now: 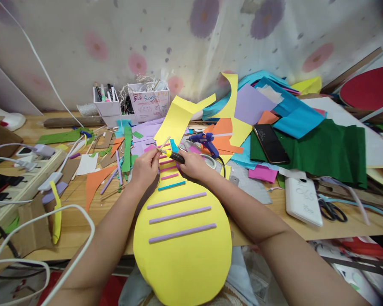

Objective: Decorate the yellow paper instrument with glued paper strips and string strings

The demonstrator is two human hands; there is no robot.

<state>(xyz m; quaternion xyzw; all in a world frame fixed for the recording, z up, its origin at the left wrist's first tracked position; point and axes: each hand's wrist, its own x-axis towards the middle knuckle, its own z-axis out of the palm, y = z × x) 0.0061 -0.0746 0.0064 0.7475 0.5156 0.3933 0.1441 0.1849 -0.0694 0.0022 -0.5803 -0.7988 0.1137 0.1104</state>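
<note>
My left hand (146, 168) is closed in a pinch on a thin wooden stick (165, 143) near the far end of the yellow cutout. Wrapped in my right hand (193, 165) is a craft knife (175, 157) with a black and yellow handle, its front end close to the stick. Below both hands a large rounded yellow cutout (181, 263) leans from my lap onto the table edge. Across it lie purple strips (182, 233), a blue strip (171, 186) and shorter pink strips (169, 177). A blue glue gun (207, 143) lies just beyond my right hand.
Coloured scraps cover the table; an orange piece (97, 182) lies left. At right are a phone (271, 143), dark green sheet (325, 153), white power bank (302, 200) and scissors (333, 211). Pen boxes (150, 104) stand behind. A power strip (28, 182) and white cable (91, 229) are left.
</note>
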